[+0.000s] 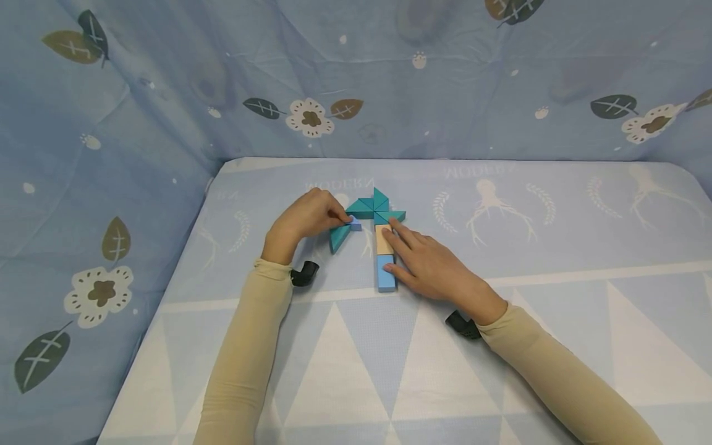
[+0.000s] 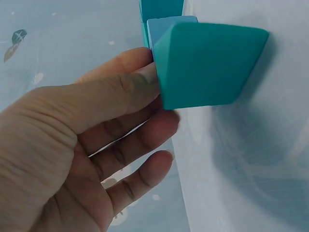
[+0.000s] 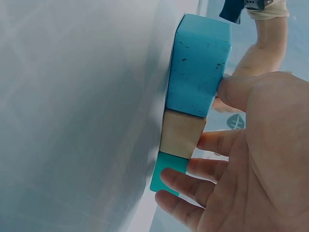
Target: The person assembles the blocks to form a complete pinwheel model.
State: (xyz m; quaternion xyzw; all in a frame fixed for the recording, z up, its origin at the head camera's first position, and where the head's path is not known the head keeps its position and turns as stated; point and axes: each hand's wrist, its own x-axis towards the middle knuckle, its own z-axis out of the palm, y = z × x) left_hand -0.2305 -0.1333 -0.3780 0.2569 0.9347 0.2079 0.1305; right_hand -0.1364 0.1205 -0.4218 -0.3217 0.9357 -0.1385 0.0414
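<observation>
Fingertips and thumb of my left hand [image 1: 311, 219] pinch at a small blue block [image 1: 356, 226]. Against it, on the near side, is a teal triangular block [image 1: 340, 238], large in the left wrist view; the fingertips are partly hidden there. My right hand [image 1: 431, 266] rests its extended fingers along a column of blocks: a blue rectangular block [image 1: 385, 278], a pale wooden-coloured block [image 1: 383, 242] and the teal triangular blocks [image 1: 364, 208] at the top. Its thumb touches the blue rectangular block's side, seen in the right wrist view.
A patterned cloth [image 1: 356, 371] with triangles covers the table. Blue fabric with leaves and flowers [image 1: 356, 68] hangs behind and at the left. Dark wrist-worn devices [image 1: 305, 274] sit by both wrists.
</observation>
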